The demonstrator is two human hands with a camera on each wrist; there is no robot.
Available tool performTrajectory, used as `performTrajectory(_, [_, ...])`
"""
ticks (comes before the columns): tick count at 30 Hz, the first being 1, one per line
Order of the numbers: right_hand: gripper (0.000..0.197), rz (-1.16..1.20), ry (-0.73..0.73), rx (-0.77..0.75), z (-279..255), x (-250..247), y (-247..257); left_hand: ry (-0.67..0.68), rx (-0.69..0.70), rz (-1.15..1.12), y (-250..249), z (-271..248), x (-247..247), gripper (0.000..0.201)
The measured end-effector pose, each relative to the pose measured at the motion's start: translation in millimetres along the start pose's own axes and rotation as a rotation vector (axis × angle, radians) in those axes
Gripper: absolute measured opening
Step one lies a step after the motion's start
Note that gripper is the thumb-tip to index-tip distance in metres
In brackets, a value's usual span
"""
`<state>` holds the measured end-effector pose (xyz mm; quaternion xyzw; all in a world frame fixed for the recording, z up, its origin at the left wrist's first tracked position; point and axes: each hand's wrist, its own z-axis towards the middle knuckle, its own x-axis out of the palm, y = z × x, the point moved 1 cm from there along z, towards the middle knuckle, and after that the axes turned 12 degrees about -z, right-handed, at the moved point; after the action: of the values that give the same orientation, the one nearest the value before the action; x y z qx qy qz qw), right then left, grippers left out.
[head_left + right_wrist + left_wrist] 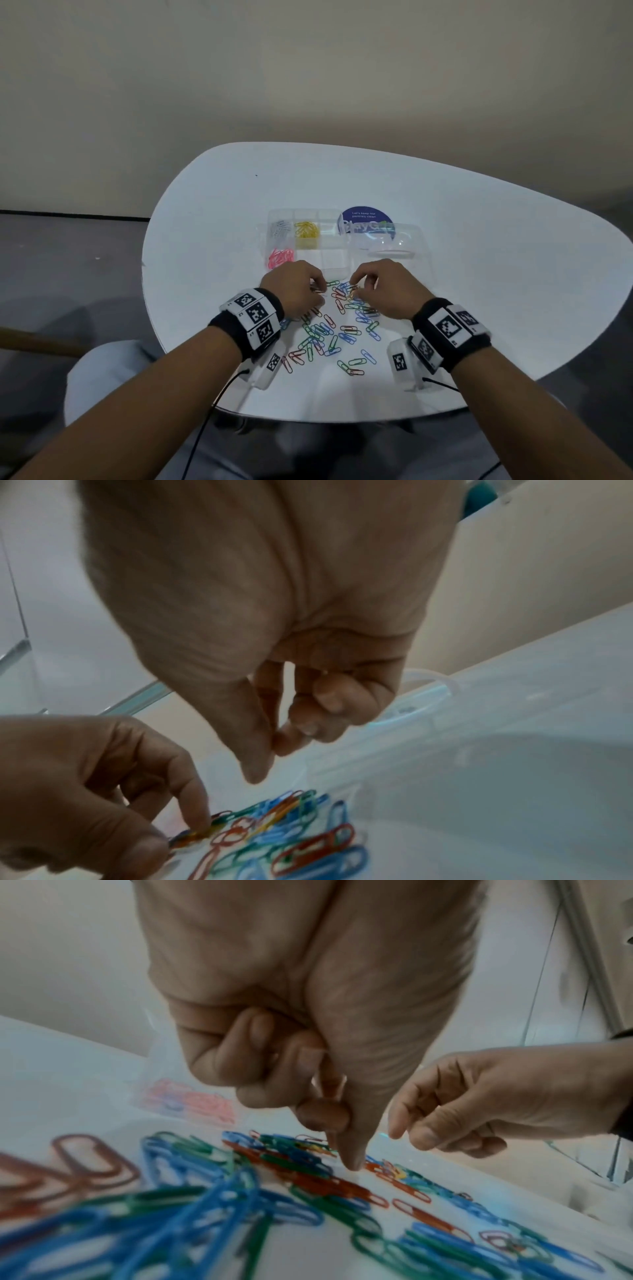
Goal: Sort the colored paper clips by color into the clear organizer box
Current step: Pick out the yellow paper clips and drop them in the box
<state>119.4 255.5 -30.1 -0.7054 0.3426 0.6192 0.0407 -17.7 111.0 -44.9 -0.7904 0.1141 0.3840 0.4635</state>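
Note:
A loose pile of red, blue and green paper clips (329, 329) (240, 1191) (291, 831) lies on the white table in front of me. Behind it stands the clear organizer box (329, 253), which holds silver clips (281, 228), yellow clips (306, 230) and pink clips (281, 257) in separate compartments. My left hand (317, 289) (337, 1139) (178, 837) is at the pile's far left edge, fingers curled, pinching a clip between thumb and forefinger. My right hand (356, 286) (407, 1135) (270, 753) hovers just above the pile's far end with curled fingers; I see nothing in it.
The box's clear lid (390, 243) lies open to the right of the box, partly over a round blue sticker (364, 221). The table's curved front edge (308, 419) is close to my wrists. Cables run down from both wrist cameras.

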Motion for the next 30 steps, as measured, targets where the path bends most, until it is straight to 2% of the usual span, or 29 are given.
performTrajectory(5, [0.019,-0.208,0.086,-0.064,7.1,3.2,5.2,0.004,0.04,0.048,-10.1,1.1,5.9,0.015])
performTrajectory(9, [0.01,-0.314,0.048,-0.088,6.9,6.4,4.4,-0.022,0.072,0.119,-13.7,1.6,8.4,0.013])
performTrajectory(13, [0.012,-0.334,0.021,-0.091,4.9,8.7,-0.9,0.0,0.063,0.112,-10.0,0.5,9.3,0.011])
performTrajectory(18, [0.008,-0.094,-0.04,-0.069,-2.1,5.3,-7.0,-0.018,0.002,-0.011,9.8,-7.0,-5.9,0.029])
performTrajectory(22, [0.007,0.117,-0.074,-0.041,-2.6,7.8,-0.3,-0.035,-0.003,-0.022,14.1,-9.7,-9.6,0.023])
performTrajectory(25, [0.005,0.216,-0.078,-0.019,-1.6,12.8,6.9,-0.074,0.019,0.03,7.8,-10.2,-4.7,0.017])
performTrajectory(30, [0.006,0.3,-0.075,-0.014,-1.1,18.8,17.1,-0.085,0.107,0.209,-5.0,-9.3,2.2,0.018])
